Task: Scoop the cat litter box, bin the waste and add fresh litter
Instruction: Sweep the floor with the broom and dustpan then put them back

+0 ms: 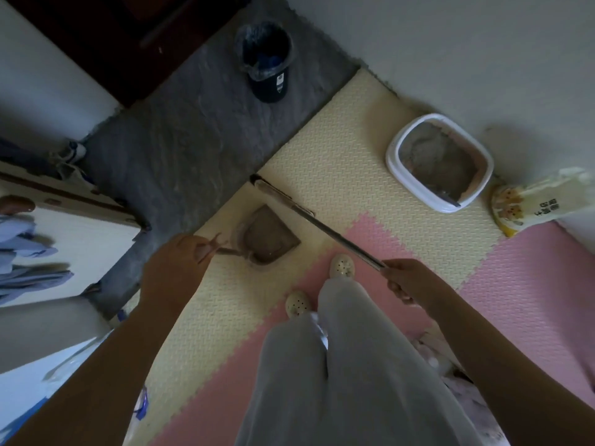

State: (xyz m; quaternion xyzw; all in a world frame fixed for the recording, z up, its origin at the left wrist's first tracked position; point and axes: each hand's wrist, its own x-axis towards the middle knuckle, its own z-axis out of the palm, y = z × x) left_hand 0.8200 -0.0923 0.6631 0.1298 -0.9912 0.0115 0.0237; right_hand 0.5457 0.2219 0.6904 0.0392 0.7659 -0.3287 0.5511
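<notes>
I stand on foam floor mats. My left hand (183,255) grips the handle of a brownish dustpan (269,238) that hangs low over the yellow mat. My right hand (404,278) holds the metal pole of a broom (325,228), whose head reaches the mat's edge near the grey floor. The white litter box (415,194) with grey litter sits against the wall to the right, a dark scoop (449,197) lying in its near corner. A yellow-white litter bag (531,204) lies just right of the box. A dark bin (267,56) with a plastic liner stands far ahead on the grey floor.
A low pale cabinet or table (80,239) with bluish cloth on it stands at the left. A dark wooden door (106,43) is at upper left. The white wall (450,59) runs behind the litter box. My legs and pale shoes (341,265) are below centre.
</notes>
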